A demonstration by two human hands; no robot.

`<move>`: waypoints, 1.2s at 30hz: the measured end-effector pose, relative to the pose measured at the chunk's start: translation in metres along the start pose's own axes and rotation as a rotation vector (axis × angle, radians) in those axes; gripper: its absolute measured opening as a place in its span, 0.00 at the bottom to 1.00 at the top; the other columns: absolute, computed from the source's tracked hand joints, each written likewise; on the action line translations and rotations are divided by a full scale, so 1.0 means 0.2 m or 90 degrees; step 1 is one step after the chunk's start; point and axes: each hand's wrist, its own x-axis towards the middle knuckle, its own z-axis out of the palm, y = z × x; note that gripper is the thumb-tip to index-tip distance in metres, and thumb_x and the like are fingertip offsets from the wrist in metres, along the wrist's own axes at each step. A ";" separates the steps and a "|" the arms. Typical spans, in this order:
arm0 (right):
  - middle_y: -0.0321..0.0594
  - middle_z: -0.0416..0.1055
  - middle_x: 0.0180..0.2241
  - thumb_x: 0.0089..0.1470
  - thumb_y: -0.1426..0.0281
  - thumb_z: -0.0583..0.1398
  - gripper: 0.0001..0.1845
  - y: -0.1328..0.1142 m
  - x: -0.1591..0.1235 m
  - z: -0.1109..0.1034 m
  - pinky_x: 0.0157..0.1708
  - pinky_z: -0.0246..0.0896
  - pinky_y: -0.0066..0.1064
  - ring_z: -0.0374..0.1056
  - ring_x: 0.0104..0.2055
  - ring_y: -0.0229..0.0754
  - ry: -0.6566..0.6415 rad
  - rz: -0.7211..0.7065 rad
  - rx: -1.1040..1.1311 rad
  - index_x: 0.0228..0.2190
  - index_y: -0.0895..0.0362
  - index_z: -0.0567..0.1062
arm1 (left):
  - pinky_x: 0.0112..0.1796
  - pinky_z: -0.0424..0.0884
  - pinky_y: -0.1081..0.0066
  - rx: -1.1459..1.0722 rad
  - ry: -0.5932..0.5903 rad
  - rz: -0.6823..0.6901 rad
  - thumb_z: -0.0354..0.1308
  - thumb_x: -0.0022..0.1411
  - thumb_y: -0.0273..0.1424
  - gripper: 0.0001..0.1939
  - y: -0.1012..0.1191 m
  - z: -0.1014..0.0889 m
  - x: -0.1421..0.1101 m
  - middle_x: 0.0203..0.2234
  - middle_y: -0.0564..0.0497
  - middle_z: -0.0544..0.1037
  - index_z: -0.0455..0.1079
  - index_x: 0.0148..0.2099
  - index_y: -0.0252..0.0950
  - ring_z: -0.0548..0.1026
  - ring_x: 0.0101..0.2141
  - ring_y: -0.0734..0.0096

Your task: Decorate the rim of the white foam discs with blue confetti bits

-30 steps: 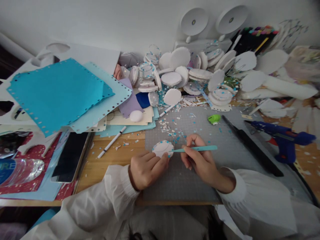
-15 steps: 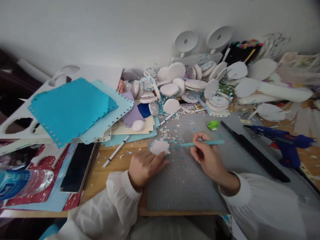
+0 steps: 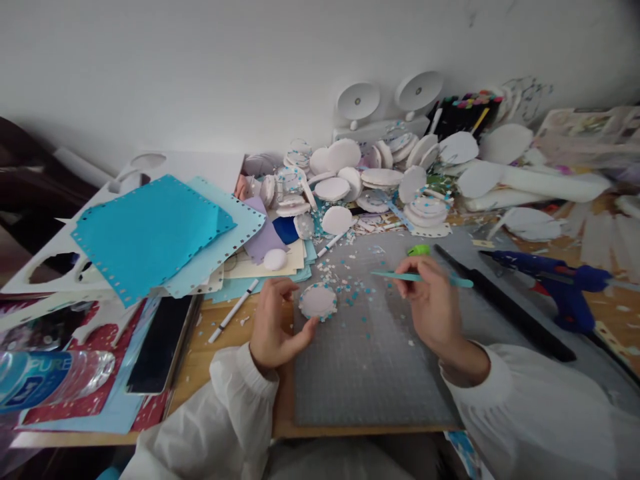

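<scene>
A round white disc (image 3: 319,300) with small blue and white bits around its rim lies on the grey cutting mat (image 3: 360,380). Just left of it is my left hand (image 3: 280,327), thumb and fingers spread apart around the disc's near side; whether the thumb tip touches the rim I cannot tell. My right hand (image 3: 433,303) holds light-blue tweezers (image 3: 460,282) above the mat, their tips pointing left. Loose blue and white paper bits (image 3: 353,291) are scattered between the disc and the tweezers.
Piled white discs (image 3: 345,153) stand at the back. Blue punched sheets (image 3: 155,233) lie left, above a phone (image 3: 160,347) and a water bottle (image 3: 50,373). To the right are a long black tool (image 3: 520,320), a blue glue gun (image 3: 555,273) and a green object (image 3: 419,250).
My left hand has opened and drawn back from the disc, uncovering its lower rim. My right hand has moved right with the tweezers. The whole view has shifted slightly.
</scene>
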 end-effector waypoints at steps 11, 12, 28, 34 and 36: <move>0.34 0.64 0.26 0.50 0.63 0.57 0.11 -0.05 0.03 0.04 0.11 0.31 0.21 0.51 0.15 0.27 -0.112 0.292 0.145 0.32 0.57 0.68 | 0.45 0.71 0.56 -0.110 -0.221 -0.045 0.64 0.54 0.31 0.35 -0.02 0.07 -0.03 0.50 0.40 0.63 0.50 0.59 0.39 0.69 0.46 0.59; 0.33 0.64 0.25 0.49 0.63 0.58 0.11 -0.05 0.03 0.04 0.11 0.30 0.21 0.50 0.14 0.26 -0.143 0.312 0.121 0.33 0.58 0.68 | 0.45 0.71 0.56 -0.126 -0.218 -0.047 0.64 0.53 0.30 0.36 -0.02 0.07 -0.03 0.49 0.41 0.64 0.50 0.59 0.39 0.69 0.46 0.60; 0.36 0.68 0.25 0.52 0.60 0.60 0.14 -0.05 0.00 0.02 0.12 0.35 0.20 0.51 0.16 0.25 -0.421 0.387 -0.046 0.29 0.59 0.69 | 0.52 0.65 0.49 -0.173 -0.266 -0.074 0.69 0.49 0.34 0.48 -0.03 0.08 -0.05 0.49 0.40 0.68 0.42 0.64 0.39 0.67 0.51 0.53; 0.32 0.64 0.21 0.53 0.60 0.59 0.14 -0.04 0.00 0.02 0.12 0.40 0.19 0.51 0.15 0.25 -0.445 0.365 -0.099 0.28 0.59 0.68 | 0.53 0.65 0.54 -0.228 -0.275 -0.086 0.70 0.48 0.33 0.48 -0.03 0.08 -0.04 0.50 0.41 0.70 0.44 0.64 0.41 0.68 0.52 0.54; 0.31 0.63 0.20 0.53 0.59 0.58 0.14 -0.04 0.00 0.02 0.12 0.40 0.19 0.51 0.15 0.25 -0.465 0.360 -0.113 0.28 0.59 0.68 | 0.53 0.64 0.55 -0.241 -0.291 -0.100 0.70 0.48 0.32 0.49 -0.03 0.08 -0.04 0.49 0.42 0.71 0.43 0.65 0.41 0.69 0.51 0.55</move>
